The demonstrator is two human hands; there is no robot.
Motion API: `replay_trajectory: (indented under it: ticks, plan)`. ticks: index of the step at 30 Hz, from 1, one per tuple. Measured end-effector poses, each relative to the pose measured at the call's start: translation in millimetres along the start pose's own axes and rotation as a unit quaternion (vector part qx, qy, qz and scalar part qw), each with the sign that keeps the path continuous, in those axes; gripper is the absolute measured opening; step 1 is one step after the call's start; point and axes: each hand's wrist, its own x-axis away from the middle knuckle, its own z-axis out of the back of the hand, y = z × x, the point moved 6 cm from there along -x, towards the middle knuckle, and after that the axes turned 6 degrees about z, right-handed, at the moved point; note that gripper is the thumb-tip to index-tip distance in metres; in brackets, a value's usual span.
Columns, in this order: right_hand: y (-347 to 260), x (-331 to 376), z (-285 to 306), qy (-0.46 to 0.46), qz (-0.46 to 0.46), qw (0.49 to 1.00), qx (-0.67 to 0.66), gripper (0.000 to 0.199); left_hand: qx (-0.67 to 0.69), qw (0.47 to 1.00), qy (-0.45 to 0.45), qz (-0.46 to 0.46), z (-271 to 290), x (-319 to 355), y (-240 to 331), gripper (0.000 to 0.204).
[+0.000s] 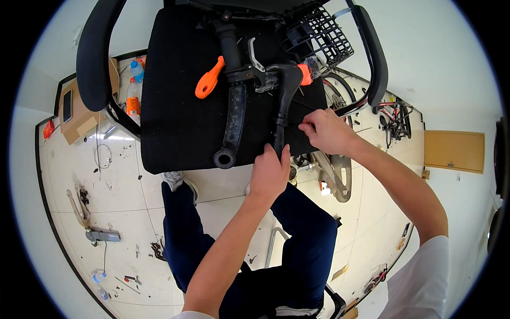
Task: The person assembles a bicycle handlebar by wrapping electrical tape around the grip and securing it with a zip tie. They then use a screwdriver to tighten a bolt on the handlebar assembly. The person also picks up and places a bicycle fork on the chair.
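Observation:
On the black chair seat lies a black bicycle part, broad and curved at its far end and narrowing to a tube toward me. My left hand is closed round the tube's near end, which sticks out past the seat's front edge. A dark band circles the tube above that hand. Just right of the band, my right hand is pinched on a thin black strip, mostly lost against the dark seat. To the left lies a black bar with a ring-shaped end, clamped to a thicker tube.
An orange-handled tool, a silver lever and a black plastic basket are on the seat. Armrests rise at both sides. Bottles, a cardboard box, a bicycle wheel and loose parts stand or lie on the floor.

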Motion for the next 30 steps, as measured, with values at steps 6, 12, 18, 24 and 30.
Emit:
replay_trajectory:
  ticks: [6,12,18,24,30]
  plan:
    - [-6.6,7.6,-1.7,0.044,0.144,0.969,0.196,0.011,0.053,0.998,-0.026,0.013,-8.1,-11.3,-5.6,0.045]
    - [-2.3,8.4,8.8,0.007,0.262,0.906,0.333,0.012,0.104,0.989,-0.079,0.075,-15.1,-12.7,-3.2,0.044]
    - [5.8,9.4,11.5,0.001,0.318,0.854,0.412,0.015,0.110,0.989,-0.076,0.060,-20.9,-18.0,-2.1,0.042]
    - [-1.4,16.7,23.0,0.028,0.340,0.843,0.416,0.011,0.152,0.985,-0.075,0.016,-30.0,-21.0,1.3,0.037]
    - [-1.8,15.5,43.0,-0.004,0.218,0.946,0.240,0.011,0.190,0.967,-0.139,0.096,-14.0,-6.8,19.9,0.040]
